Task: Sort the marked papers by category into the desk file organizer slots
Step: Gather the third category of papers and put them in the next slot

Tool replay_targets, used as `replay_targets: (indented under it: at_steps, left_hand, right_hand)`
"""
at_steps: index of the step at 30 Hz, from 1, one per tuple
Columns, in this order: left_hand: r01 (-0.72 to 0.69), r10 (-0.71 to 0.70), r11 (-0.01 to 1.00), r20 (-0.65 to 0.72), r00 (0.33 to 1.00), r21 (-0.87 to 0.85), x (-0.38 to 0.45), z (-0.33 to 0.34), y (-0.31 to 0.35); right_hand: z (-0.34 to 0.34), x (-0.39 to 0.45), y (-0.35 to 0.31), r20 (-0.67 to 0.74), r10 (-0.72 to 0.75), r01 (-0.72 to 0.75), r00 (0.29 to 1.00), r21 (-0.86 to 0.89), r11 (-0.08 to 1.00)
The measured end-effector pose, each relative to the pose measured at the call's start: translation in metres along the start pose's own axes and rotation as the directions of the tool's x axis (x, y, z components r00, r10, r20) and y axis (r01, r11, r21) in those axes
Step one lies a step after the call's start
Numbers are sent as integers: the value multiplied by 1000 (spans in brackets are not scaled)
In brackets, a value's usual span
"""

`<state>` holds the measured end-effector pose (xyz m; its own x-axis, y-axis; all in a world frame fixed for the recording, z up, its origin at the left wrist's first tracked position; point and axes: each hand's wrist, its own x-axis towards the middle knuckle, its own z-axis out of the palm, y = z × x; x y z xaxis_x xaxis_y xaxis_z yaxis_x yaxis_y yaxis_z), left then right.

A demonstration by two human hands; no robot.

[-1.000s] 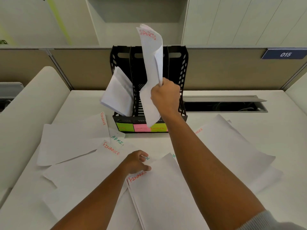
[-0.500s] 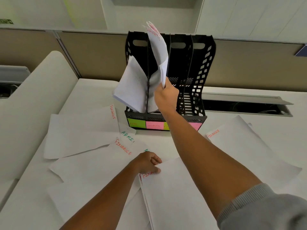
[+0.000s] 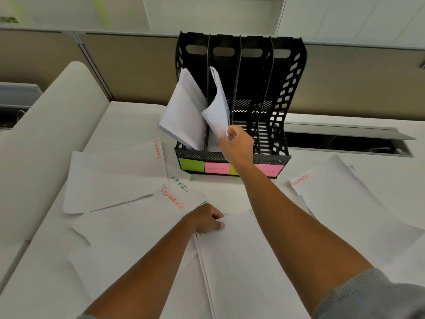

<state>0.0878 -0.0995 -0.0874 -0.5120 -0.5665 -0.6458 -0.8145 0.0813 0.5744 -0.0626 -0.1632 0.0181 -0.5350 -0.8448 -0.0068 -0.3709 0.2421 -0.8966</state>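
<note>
Head view: right hand (image 3: 239, 143) pinched on the lower edge of a curled sheet (image 3: 218, 109) standing in the second slot from the left of the black organizer (image 3: 285, 93). Left hand (image 3: 205, 221) pressed fingers-down on loose papers (image 3: 241, 261) spread across the desk (image 3: 128, 118). More sheets (image 3: 184, 111) leaning in the leftmost slot.

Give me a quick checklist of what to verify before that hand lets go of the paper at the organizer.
1. Paper inside second slot, above the pink SPORTS label: ok.
2. Paper's own marking matches: cannot tell, writing hidden.
3. Right hand grip on the paper's lower edge: ok.
4. Paper fully seated: not ok, it curls out the front.
5. Organizer upright: ok.
6. Left hand resting on the desk papers: ok.
</note>
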Motion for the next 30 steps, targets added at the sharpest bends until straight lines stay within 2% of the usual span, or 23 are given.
replay_targets:
  at_steps: [3,6,8,11,13,16,19,21,26,30]
  left_hand:
    - [-42,40,999,-69,997,-21,-8,2,4]
    - [-91,80,993,-135,988,-77,-15,3,6]
    - [-118,104,991,-174,979,-69,-20,4,7]
    - [-165,147,985,-251,957,-52,-30,5,8]
    - [-191,166,980,-311,936,-50,-38,7,9]
    - [-206,173,978,-385,906,-44,-45,9,8]
    - [-177,143,984,-442,886,-36,-50,8,7]
    - [-146,113,989,-462,880,-36,-52,6,6]
    - [-100,45,992,-526,849,-76,-59,-1,3]
    - [-160,-12,970,-698,716,-181,-67,-1,-4]
  right_hand:
    - [-14,-18,4,-123,-101,106,987,36,994]
    - [-29,-42,18,-317,-224,236,922,2,972]
    - [-40,-58,33,-365,-196,212,910,5,977]
    - [-55,-76,57,-358,-130,117,924,-57,991]
    - [-68,-87,71,-285,-33,8,958,-90,996]
    - [-86,-100,86,-42,145,-147,989,-45,988]
    - [-106,-115,94,223,221,-232,950,24,972]
    - [-116,-126,103,337,225,-247,914,23,969]
    - [-122,-151,122,436,281,-299,855,-30,954]
    - [-120,-161,137,403,327,-350,855,-16,936]
